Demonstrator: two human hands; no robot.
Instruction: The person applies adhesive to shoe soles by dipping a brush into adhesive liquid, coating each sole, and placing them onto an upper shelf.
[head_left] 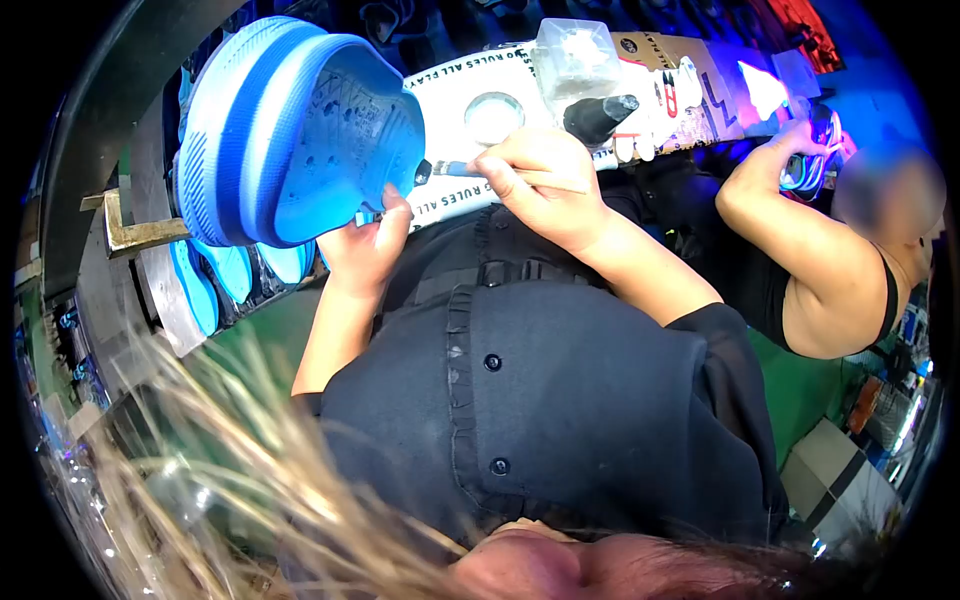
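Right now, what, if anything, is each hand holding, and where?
The left hand holds the blue shoe sole by its near rim; the right hand holds a brush by its handle.

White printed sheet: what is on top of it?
A round dish sits on the white printed sheet. The right hand and its brush cross above it. Whatever that hand and the blue shoe cover there cannot be seen.

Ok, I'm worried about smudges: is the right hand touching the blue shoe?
Apart. The head view shows some white surface between the right hand and the blue shoe.
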